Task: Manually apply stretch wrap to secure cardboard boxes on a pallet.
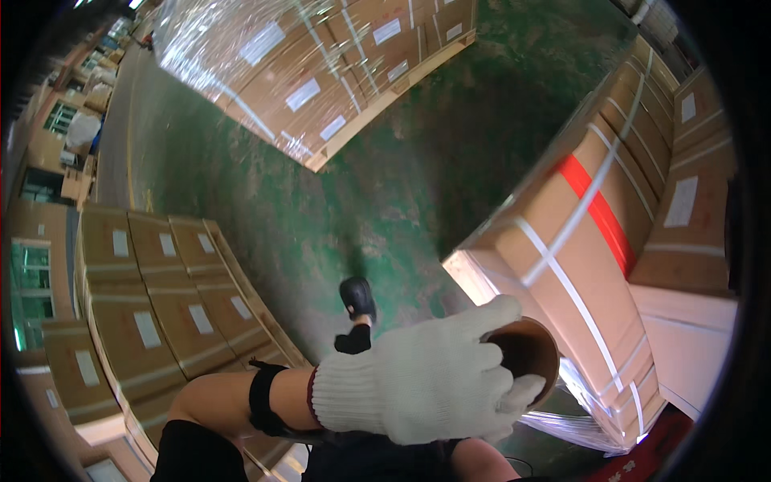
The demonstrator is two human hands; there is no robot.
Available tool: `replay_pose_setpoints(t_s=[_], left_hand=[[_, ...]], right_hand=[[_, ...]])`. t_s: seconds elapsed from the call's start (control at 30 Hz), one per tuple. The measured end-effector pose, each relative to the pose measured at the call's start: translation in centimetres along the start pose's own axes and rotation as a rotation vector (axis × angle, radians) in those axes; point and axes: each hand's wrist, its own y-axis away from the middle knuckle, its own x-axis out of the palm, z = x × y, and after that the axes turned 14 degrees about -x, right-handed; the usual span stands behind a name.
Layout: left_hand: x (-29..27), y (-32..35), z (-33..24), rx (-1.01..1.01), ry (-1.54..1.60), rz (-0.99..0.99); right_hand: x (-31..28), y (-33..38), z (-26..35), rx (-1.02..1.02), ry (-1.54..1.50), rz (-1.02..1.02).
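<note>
Green floor aisle (pixel 385 185) open ahead, wrapped carton pallet (pixel 610 241) close right, carton stacks (pixel 161 305) left, another pallet (pixel 321 64) seemingly beyond.

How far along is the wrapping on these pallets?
Done: the far stack looks fully wrapped. In hand: the gloved left hand grips the cardboard roll core, with film running to the base of the near right stack. Left: its upper boxes look bare.
</note>
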Motion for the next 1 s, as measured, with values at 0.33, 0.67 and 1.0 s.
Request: replay_pose_setpoints(t_s=[0.33, 0.67, 1.0], left_hand=[[-16.3, -4.1, 25.4, -0.198, -0.273, 0.227], [-20.2, -21.6, 32.4, 0.154, -0.149, 0.080], [-13.2, -43.9, 34.0, 0.833, 0.255, 0.359]], right_hand=[[6.8, -17.1, 20.0, 0.378, 0.290, -0.240], [4.7, -31.9, 36.0, 0.274, 0.225, -0.381], [-9.1, -46.4, 40.6, 0.001, 0.383, -0.480]])
